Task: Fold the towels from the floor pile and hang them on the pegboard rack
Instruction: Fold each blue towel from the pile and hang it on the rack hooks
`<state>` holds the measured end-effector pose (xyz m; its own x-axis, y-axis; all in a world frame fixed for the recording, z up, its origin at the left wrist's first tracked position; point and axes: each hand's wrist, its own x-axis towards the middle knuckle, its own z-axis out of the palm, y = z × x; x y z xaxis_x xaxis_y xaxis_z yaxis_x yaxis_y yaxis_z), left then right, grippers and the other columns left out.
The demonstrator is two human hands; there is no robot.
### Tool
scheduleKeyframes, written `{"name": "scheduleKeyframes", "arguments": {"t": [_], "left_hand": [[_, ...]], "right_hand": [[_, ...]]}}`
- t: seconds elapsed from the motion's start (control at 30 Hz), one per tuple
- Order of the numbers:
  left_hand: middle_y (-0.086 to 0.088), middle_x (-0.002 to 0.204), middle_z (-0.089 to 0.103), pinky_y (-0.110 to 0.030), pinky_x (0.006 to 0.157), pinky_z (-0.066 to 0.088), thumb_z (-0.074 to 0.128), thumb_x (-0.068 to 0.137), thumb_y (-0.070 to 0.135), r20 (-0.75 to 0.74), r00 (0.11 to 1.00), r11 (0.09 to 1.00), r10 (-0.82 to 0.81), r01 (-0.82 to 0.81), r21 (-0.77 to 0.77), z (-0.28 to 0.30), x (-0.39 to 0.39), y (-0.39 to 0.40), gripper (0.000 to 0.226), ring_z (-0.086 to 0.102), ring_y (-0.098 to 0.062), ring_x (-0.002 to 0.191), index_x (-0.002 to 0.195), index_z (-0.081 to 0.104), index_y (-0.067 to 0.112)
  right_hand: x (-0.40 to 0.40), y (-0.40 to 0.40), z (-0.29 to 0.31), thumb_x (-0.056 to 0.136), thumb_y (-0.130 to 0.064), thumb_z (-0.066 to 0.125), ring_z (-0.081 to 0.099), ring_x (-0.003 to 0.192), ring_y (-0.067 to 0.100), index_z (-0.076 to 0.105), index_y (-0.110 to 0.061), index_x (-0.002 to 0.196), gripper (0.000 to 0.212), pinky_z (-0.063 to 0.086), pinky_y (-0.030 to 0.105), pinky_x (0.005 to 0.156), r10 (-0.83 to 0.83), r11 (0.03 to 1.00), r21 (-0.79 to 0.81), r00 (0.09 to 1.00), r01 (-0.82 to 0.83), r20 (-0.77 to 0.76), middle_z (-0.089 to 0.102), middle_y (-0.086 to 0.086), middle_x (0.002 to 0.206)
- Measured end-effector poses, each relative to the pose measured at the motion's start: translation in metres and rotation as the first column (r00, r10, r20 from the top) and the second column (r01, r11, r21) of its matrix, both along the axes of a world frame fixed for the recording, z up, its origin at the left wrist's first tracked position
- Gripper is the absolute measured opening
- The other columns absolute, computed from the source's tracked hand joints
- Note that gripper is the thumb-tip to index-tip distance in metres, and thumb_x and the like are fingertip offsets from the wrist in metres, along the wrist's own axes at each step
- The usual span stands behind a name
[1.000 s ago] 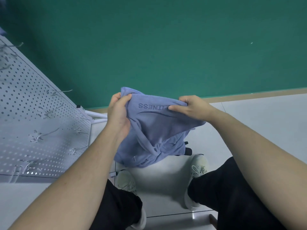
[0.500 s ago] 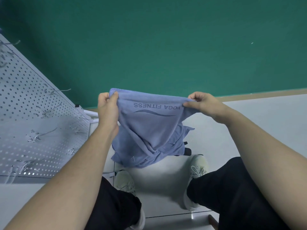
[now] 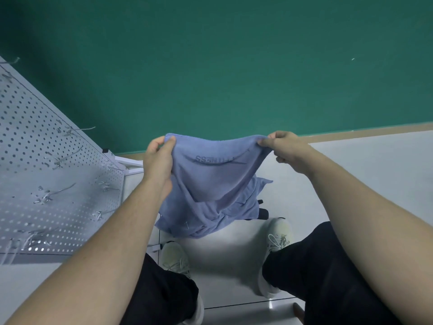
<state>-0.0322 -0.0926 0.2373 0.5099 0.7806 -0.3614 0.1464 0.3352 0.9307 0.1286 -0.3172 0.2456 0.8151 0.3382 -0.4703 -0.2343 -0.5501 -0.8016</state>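
Now both hands pinch the top edge of a blue towel: the left hand one corner, the right hand the other. It hangs between them, with the pegboard rack left of the left hand.

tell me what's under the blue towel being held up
Below the held towel lies a crumpled pile of blue towels on the white floor, with a dark object peeking out beside it. How many towels the pile holds is hidden.
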Motion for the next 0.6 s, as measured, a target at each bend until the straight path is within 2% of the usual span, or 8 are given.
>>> {"name": "scheduleKeyframes", "arguments": {"t": [0.07,0.17,0.23,0.33,0.43,0.53,0.6], "left_hand": [[0.0,0.089,0.064,-0.026,0.064,0.046,0.065,0.095,0.02,0.04,0.999,0.999,-0.023,0.025,-0.042,0.002,0.003,-0.006,0.009,0.055,-0.012,0.074,0.088,0.062,0.023],[-0.002,0.087,0.065,-0.027,0.066,0.051,0.066,0.095,0.017,0.103,0.989,0.991,-0.104,0.112,-0.07,0.006,0.007,-0.02,0.015,0.059,-0.015,0.076,0.082,0.06,0.022],[0.0,0.08,0.066,-0.029,0.07,0.051,0.067,0.094,0.016,0.106,0.979,0.983,-0.176,0.181,-0.04,0.008,0.01,-0.031,0.017,0.059,-0.016,0.074,0.08,0.06,0.022],[-0.001,0.077,0.067,-0.035,0.078,0.053,0.07,0.092,0.012,0.099,0.962,0.967,-0.255,0.256,-0.004,0.011,0.015,-0.046,0.019,0.062,-0.019,0.075,0.078,0.06,0.02],[-0.004,0.079,0.071,-0.044,0.09,0.056,0.074,0.088,0.015,0.068,0.954,0.956,-0.292,0.29,0.039,0.011,0.018,-0.059,0.019,0.065,-0.024,0.081,0.076,0.062,0.021],[-0.009,0.084,0.074,-0.043,0.089,0.057,0.073,0.089,0.016,0.044,0.963,0.962,-0.264,0.259,0.09,0.011,0.021,-0.063,0.016,0.067,-0.021,0.08,0.078,0.062,0.019],[-0.01,0.085,0.075,-0.045,0.089,0.057,0.073,0.09,0.016,0.032,0.971,0.963,-0.236,0.229,0.144,0.008,0.022,-0.06,0.014,0.066,-0.018,0.077,0.081,0.063,0.017]], "right_hand": [[-0.003,0.004,0.001,0.089,-0.022,0.073,0.039,0.064,0.013,0.047,-0.021,0.073,0.03,0.032,0.023,0.056,0.015,1.0,0.013,0.998,-0.016,0.065,0.046,-0.003,0.071],[-0.011,0.016,0.004,0.087,-0.017,0.074,0.046,0.062,0.012,0.047,-0.022,0.07,0.033,0.04,0.019,0.056,0.001,0.995,0.104,0.997,-0.009,0.077,0.05,-0.004,0.066],[-0.016,0.026,0.004,0.087,-0.016,0.075,0.049,0.062,0.013,0.048,-0.022,0.071,0.032,0.046,0.023,0.062,-0.008,0.978,0.21,1.0,0.008,-0.002,0.053,-0.002,0.066],[-0.028,0.04,0.008,0.087,-0.016,0.076,0.051,0.055,0.01,0.053,-0.02,0.076,0.025,0.049,0.022,0.057,0.011,0.925,0.377,0.987,0.051,-0.16,0.056,0.001,0.067],[-0.041,0.053,0.009,0.088,-0.016,0.075,0.052,0.05,0.007,0.055,-0.018,0.076,0.024,0.051,0.02,0.057,0.03,0.899,0.436,0.984,0.051,-0.177,0.056,-0.002,0.06],[-0.045,0.06,0.012,0.09,-0.016,0.073,0.06,0.052,0.007,0.063,-0.013,0.084,0.013,0.055,0.019,0.06,0.022,0.874,0.477,0.972,0.095,-0.233,0.065,-0.001,0.063],[-0.045,0.061,0.013,0.092,-0.015,0.072,0.064,0.056,0.01,0.064,-0.012,0.082,0.012,0.057,0.021,0.064,0.033,0.876,0.472,0.966,0.096,-0.257,0.066,0.0,0.064]]}}
